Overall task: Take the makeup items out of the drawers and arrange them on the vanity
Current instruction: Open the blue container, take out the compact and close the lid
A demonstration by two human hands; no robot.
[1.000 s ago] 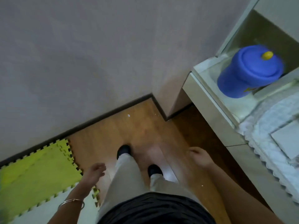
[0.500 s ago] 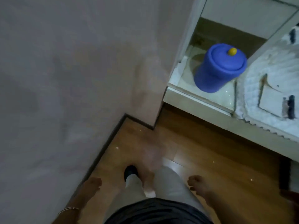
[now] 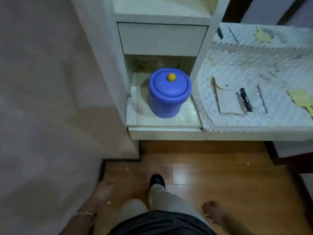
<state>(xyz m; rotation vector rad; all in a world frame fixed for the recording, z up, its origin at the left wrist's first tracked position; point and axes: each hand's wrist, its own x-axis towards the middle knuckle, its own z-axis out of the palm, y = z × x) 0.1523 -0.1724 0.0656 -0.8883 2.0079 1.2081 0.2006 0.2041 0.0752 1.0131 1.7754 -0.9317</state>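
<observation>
Both hands hang low and loosely curled, nothing held: the left hand [image 3: 103,189] near the wall, the right hand [image 3: 214,212] over the floor. The drawer [image 3: 161,39] is seen shut, well apart from both. If it is pulled hastily, the blue jar [image 3: 169,94] on the shelf just below could be knocked. On the quilted surface [image 3: 254,70] a pouch [image 3: 227,99] and a black tube [image 3: 246,100] already lie, crowding the arranging space.

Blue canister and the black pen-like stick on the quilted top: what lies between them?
In the head view, between the blue canister and the black stick lie the quilted cover's scalloped edge and a flat pale pouch, which the stick borders.
</observation>
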